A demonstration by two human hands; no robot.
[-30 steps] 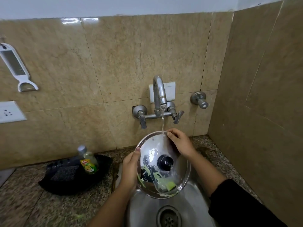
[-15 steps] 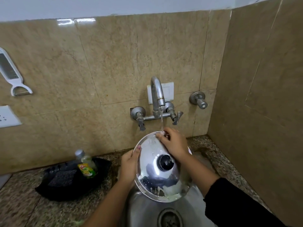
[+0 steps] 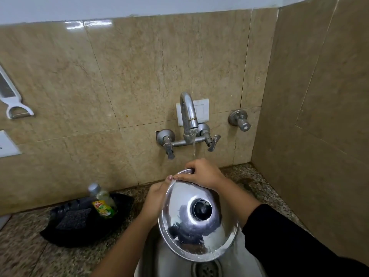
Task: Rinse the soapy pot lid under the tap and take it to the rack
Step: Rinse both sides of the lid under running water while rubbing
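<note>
While water runs in a thin stream from the tap (image 3: 188,116), the pot lid (image 3: 196,222) is held tilted over the sink (image 3: 159,262), directly below the spout, with its domed steel top and black knob (image 3: 202,209) facing the camera. The right hand (image 3: 201,172) is closed over the lid's far rim, just under the stream, fingers curled over the edge and thumb pressed on the near face. The left hand (image 3: 157,198) grips the rim on the side of the lid away from the right forearm, its fingers hidden behind the metal and only the thumb tip showing at the edge, touching the right thumb. A few white flecks of foam cling along the lid's lowest rim, which hangs just above the drain (image 3: 206,268). The right forearm wears a black sleeve (image 3: 289,236).

Beside the sink, on the speckled counter (image 3: 24,246) to the left of the lid, a black tray (image 3: 79,226) holds a dark scrub pad (image 3: 73,217) and a dish soap bottle (image 3: 102,202) standing upright. On the tiled wall well to the left of the tap hangs a white peeler (image 3: 12,98).
</note>
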